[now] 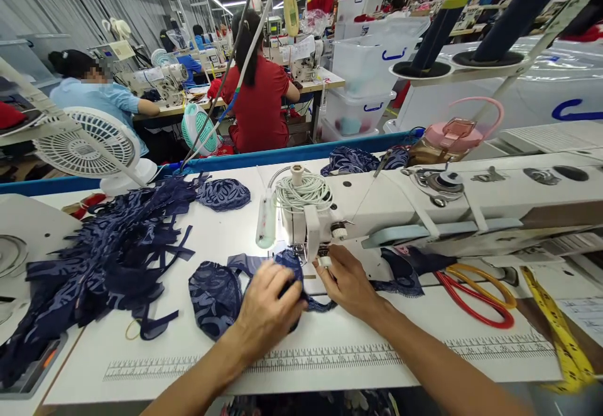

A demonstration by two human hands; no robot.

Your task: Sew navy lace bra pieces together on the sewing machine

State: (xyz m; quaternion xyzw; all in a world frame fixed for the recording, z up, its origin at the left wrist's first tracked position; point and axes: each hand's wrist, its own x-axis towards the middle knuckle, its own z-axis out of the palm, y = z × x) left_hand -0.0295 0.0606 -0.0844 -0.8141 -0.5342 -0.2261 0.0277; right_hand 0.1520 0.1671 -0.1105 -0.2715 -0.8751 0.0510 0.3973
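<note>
A navy lace bra [215,296] with patterned cups lies on the machine bed, part of it under the presser foot area of a white sewing machine [372,205]. My left hand [271,303] is closed over the bra's right-hand cup, fingers curled on the cloth just in front of the needle. Just right of the needle, my right hand [351,281] has its thumb and fingers drawn together beside the presser foot. A white band or piece shows at its fingertips; whatever they pinch is hidden. A narrow navy edge of the bra runs below that hand.
Navy lace pieces [122,246] are heaped on the left. Red-handled scissors [475,303], a yellow tape measure [558,328] and a dark cloth piece [402,271] lie right. A printed ruler [330,358] runs along the front edge. Two co-workers sit beyond the blue table rim.
</note>
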